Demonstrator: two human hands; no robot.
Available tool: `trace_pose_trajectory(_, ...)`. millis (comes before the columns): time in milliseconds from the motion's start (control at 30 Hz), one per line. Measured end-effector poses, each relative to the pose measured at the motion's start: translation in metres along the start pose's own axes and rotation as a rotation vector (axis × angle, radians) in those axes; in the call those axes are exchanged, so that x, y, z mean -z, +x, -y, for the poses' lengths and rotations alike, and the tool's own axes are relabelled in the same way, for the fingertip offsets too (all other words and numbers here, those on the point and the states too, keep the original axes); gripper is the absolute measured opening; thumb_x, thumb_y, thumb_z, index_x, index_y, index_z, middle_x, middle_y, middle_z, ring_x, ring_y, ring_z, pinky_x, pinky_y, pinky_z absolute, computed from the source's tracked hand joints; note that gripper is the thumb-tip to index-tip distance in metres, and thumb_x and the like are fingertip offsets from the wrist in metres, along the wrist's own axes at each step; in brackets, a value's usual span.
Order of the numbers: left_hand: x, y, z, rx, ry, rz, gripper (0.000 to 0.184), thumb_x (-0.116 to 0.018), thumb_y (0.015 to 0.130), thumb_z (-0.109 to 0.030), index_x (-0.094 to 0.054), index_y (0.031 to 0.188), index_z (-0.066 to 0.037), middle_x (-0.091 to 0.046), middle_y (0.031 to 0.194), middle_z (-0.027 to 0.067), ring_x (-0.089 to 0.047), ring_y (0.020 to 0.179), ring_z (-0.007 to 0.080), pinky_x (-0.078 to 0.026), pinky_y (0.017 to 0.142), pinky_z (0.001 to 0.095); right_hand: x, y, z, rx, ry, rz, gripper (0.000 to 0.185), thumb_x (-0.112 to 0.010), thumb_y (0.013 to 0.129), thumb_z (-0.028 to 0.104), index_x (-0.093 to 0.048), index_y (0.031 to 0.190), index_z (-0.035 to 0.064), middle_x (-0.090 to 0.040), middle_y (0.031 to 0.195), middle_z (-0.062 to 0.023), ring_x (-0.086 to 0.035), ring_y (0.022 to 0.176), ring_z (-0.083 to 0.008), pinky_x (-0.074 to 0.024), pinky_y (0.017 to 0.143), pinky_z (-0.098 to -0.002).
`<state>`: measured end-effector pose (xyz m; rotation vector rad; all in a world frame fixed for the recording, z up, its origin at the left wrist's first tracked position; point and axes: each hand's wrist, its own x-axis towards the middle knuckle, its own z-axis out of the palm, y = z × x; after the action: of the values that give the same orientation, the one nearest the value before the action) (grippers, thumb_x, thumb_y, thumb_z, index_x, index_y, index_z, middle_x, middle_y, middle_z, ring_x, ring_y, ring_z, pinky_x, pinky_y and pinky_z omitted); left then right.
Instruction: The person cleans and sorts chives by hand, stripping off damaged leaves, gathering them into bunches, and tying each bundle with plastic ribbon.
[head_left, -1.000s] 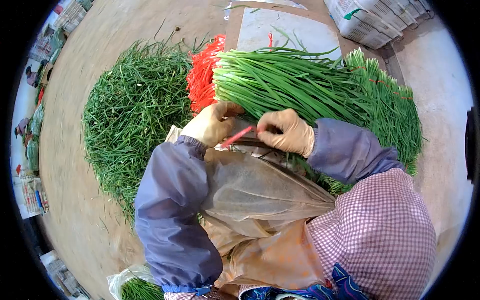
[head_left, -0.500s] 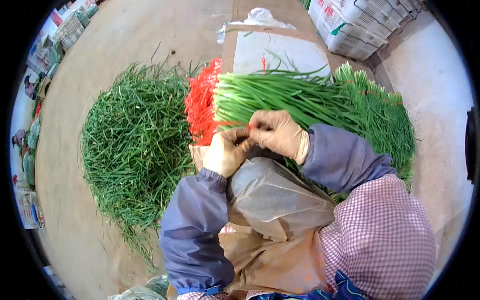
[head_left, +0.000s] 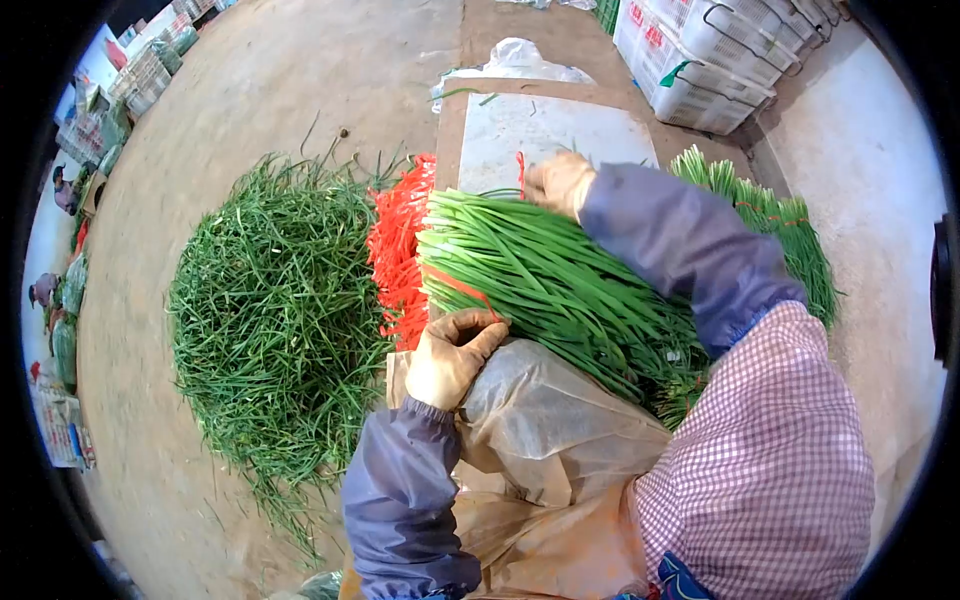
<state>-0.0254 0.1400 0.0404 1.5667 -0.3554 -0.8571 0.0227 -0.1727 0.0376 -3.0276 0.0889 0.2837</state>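
Note:
My left hand [head_left: 450, 355], in a pale glove, is closed at the near edge of the green stalks [head_left: 540, 270], its thumb and forefinger pinching the end of a red tie [head_left: 455, 284]. That tie lies across the pale ends of the stalks. My right hand [head_left: 562, 184], gloved too, is over the far side of the stalks beside the white board [head_left: 555, 128]; its fingertips are blurred and partly hidden. A thin red strip [head_left: 520, 172] stands just left of it. Many red ties [head_left: 400, 255] hang at the board's left side.
A heap of loose green leaves [head_left: 280, 310] lies on the floor at the left. Tied bundles [head_left: 790, 225] stand at the right. White crates [head_left: 700, 70] are stacked at the back right, near a clear plastic bag [head_left: 515, 62]. People sit far off at the left edge.
My hands were together at the near side of the stalks; my right hand has moved away to their far side. The red tie now lies over the stalks, held by my left hand.

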Motion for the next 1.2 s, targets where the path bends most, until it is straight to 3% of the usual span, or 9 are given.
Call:
trace_pose_trajectory(333,-0.001,-0.003,-0.002,0.013,-0.022,0.008,0.022,-0.07,0.089,-0.015,-0.07,0.104,0.001,-0.071,0.091,0.0044,-0.062,0.081,0.0092,-0.05,0.076,0.0241,0.004,0.003,-0.01,-0.283,0.445,0.08,0.035,-0.064,0.083,0.039,-0.072,0.103,0.0116,-0.072,0.098,-0.0137,-0.067,0.091,-0.0303,-0.05,0.082,-0.0402)
trace_pose_trajectory(467,-0.007,-0.011,-0.009,0.004,0.01,-0.033,0.022,-0.07,0.089,-0.015,-0.07,0.104,0.0,-0.071,0.091,0.0048,-0.063,0.082,0.0094,-0.05,0.077,0.0242,0.018,0.014,0.011,-0.353,0.209,0.093,0.04,-0.067,0.08,0.041,-0.073,0.102,0.008,-0.071,0.101,-0.0153,-0.067,0.098,-0.0312,-0.0503,0.086,-0.0393)
trace_pose_trajectory(500,-0.008,-0.014,-0.013,0.01,0.038,-0.048,0.021,-0.07,0.089,-0.014,-0.07,0.104,0.0,-0.071,0.092,0.0046,-0.063,0.082,0.0098,-0.051,0.077,0.024,0.007,0.02,0.015,-0.306,0.179,-0.03,0.036,-0.07,0.077,0.037,-0.073,0.101,0.009,-0.071,0.103,-0.016,-0.066,0.101,-0.0318,-0.0501,0.088,-0.0394)
trace_pose_trajectory(633,-0.019,-0.029,-0.038,-0.032,0.05,-0.066,0.017,-0.074,0.085,-0.011,-0.07,0.1,-0.003,-0.069,0.09,0.0028,-0.061,0.086,0.0102,-0.048,0.081,0.0254,-0.01,0.025,0.004,-0.335,0.323,0.06,0.029,-0.072,0.075,0.026,-0.073,0.099,0.0101,-0.071,0.099,-0.0162,-0.067,0.097,-0.0307,-0.0509,0.085,-0.0404)
trace_pose_trajectory(733,-0.024,-0.03,-0.031,-0.171,0.094,-0.054,0.012,-0.072,0.087,-0.01,-0.068,0.095,-0.002,-0.065,0.089,0.002,-0.06,0.089,0.0109,-0.048,0.082,0.0257,-0.029,0.008,-0.013,-0.152,0.684,-0.205,0.021,-0.072,0.077,0.022,-0.071,0.092,0.0059,-0.071,0.088,-0.0134,-0.068,0.086,-0.0243,-0.0522,0.077,-0.0371)
trace_pose_trajectory(767,-0.025,-0.03,-0.03,-0.193,0.139,-0.047,0.011,-0.071,0.087,-0.009,-0.068,0.094,-0.002,-0.064,0.088,0.0019,-0.059,0.089,0.0115,-0.047,0.082,0.0257,-0.038,0.003,-0.016,-0.152,1.062,-0.206,0.013,-0.072,0.079,0.012,-0.068,0.087,0.0029,-0.069,0.082,-0.009,-0.066,0.076,-0.0165,-0.0521,0.069,-0.0315)
trace_pose_trajectory(900,-0.027,-0.031,-0.031,-0.324,0.343,-0.019,0.011,-0.071,0.085,-0.007,-0.065,0.092,-0.002,-0.062,0.089,0.0041,-0.06,0.088,0.0169,-0.047,0.082,0.0281,-0.038,-0.023,0.006,0.002,1.527,-0.265,0.014,-0.074,0.079,0.0,-0.067,0.091,0.0014,-0.07,0.084,-0.0073,-0.066,0.072,-0.014,-0.0531,0.067,-0.0272)
trace_pose_trajectory(1133,-0.041,-0.02,-0.061,-0.871,0.875,-0.103,0.017,-0.071,0.071,-0.003,-0.063,0.086,-0.004,-0.064,0.096,0.0096,-0.061,0.085,0.0303,-0.048,0.078,0.0412,-0.021,-0.048,0.026,-0.054,1.532,-0.173,0.013,-0.068,0.086,0.002,-0.066,0.099,0.0016,-0.069,0.087,-0.0041,-0.064,0.074,-0.0114,-0.0531,0.069,-0.0263)
trace_pose_trajectory(1200,-0.047,-0.017,-0.076,-0.88,0.979,-0.087,0.015,-0.07,0.072,-0.005,-0.063,0.086,-0.005,-0.064,0.111,0.0108,-0.06,0.104,0.0338,-0.042,0.095,0.0477,-0.028,-0.05,0.02,0.084,1.598,-0.117,0.012,-0.067,0.088,0.004,-0.066,0.1,0.0019,-0.068,0.088,-0.0042,-0.064,0.081,-0.0113,-0.0526,0.075,-0.0265)
